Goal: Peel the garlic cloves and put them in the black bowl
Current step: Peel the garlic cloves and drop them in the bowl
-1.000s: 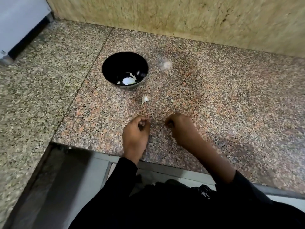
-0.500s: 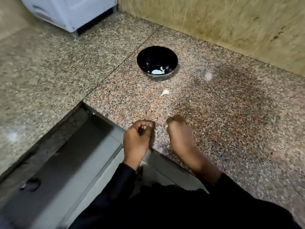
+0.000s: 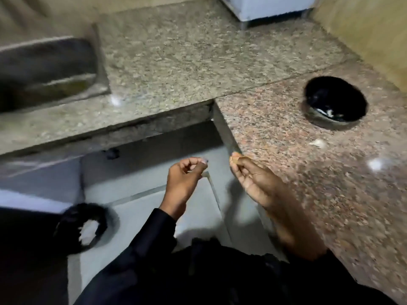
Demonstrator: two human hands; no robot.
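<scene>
The black bowl (image 3: 335, 102) stands on the reddish granite counter (image 3: 297, 172) at the right, with white peeled cloves in its bottom. A small pale garlic piece (image 3: 318, 143) lies on the counter in front of the bowl. My left hand (image 3: 184, 179) hangs off the counter edge over the floor, its fingers curled and its fingertips pinching a small pale scrap that looks like garlic peel. My right hand (image 3: 248, 179) is at the counter's corner, thumb and forefinger pinched on a tiny yellowish scrap. The view is motion-blurred.
A black round bin (image 3: 83, 225) with white scraps inside sits on the floor at the lower left. A steel sink (image 3: 44, 69) is set into the grey counter (image 3: 176, 62) at the left. A white appliance (image 3: 271, 7) stands at the back. A wall runs along the right.
The view has swung left and down, bringing the sink and the floor bin into sight. Both hands have come off the counter top toward its corner, still pinched.
</scene>
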